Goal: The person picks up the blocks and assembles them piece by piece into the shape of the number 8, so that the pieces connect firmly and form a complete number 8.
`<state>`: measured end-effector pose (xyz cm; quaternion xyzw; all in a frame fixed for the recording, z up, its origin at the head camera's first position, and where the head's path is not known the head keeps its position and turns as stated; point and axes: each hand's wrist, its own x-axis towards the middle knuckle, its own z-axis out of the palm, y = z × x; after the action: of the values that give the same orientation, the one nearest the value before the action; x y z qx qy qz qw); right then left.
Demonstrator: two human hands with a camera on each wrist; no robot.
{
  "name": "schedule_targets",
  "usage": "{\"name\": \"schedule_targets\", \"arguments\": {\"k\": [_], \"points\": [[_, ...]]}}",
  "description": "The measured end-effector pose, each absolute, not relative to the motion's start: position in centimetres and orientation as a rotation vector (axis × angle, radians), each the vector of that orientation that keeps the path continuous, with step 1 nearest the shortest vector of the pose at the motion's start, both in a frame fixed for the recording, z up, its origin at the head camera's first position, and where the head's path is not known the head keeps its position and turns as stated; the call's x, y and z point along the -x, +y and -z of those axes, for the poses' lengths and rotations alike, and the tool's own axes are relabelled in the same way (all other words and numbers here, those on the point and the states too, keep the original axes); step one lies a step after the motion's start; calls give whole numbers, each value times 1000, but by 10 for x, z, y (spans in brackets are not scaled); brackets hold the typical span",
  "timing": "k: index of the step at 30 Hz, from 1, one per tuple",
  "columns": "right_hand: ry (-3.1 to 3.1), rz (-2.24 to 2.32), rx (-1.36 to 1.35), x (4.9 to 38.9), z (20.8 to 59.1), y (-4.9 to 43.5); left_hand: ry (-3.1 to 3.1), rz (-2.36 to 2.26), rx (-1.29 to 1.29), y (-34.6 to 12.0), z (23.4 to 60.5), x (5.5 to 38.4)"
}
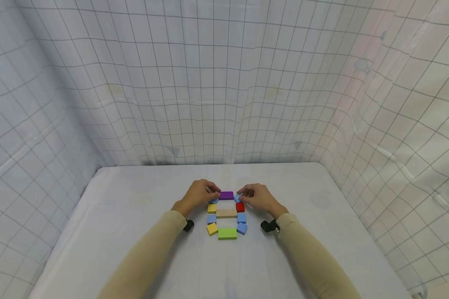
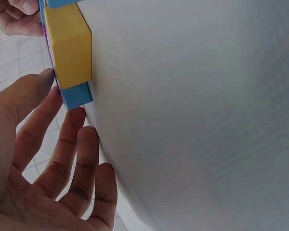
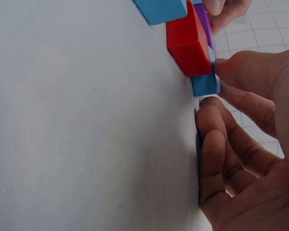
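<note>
On the white table, coloured toy blocks form a ring with a bar across it. My left hand (image 1: 201,192) is at the ring's far left corner. Its thumb and index finger pinch a blue block (image 2: 78,96), beside a yellow block (image 2: 70,48); the other fingers spread loosely. Opposite, my right hand (image 1: 259,197) pinches another blue block (image 3: 205,85) between thumb and index finger, just behind the red block (image 3: 189,43). Between the two hands lies a purple block (image 1: 226,195). The fingers partly hide both pinched blocks.
A wooden block (image 1: 226,214) crosses the ring's middle. Nearer me lie a green block (image 1: 227,234), a tilted yellow block (image 1: 212,229) and several blue blocks, one of them tilted (image 1: 242,228). White gridded curtains (image 1: 217,83) surround the table (image 1: 134,249) behind and at the sides.
</note>
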<state>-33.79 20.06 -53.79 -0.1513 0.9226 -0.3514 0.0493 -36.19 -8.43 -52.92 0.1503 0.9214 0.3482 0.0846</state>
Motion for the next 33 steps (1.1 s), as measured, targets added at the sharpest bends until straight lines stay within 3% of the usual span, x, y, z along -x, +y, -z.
{"name": "schedule_targets", "arguments": {"k": [33], "points": [[2840,1063,485,335,543,206,2784,-1052,-397,-97,530,347]]}}
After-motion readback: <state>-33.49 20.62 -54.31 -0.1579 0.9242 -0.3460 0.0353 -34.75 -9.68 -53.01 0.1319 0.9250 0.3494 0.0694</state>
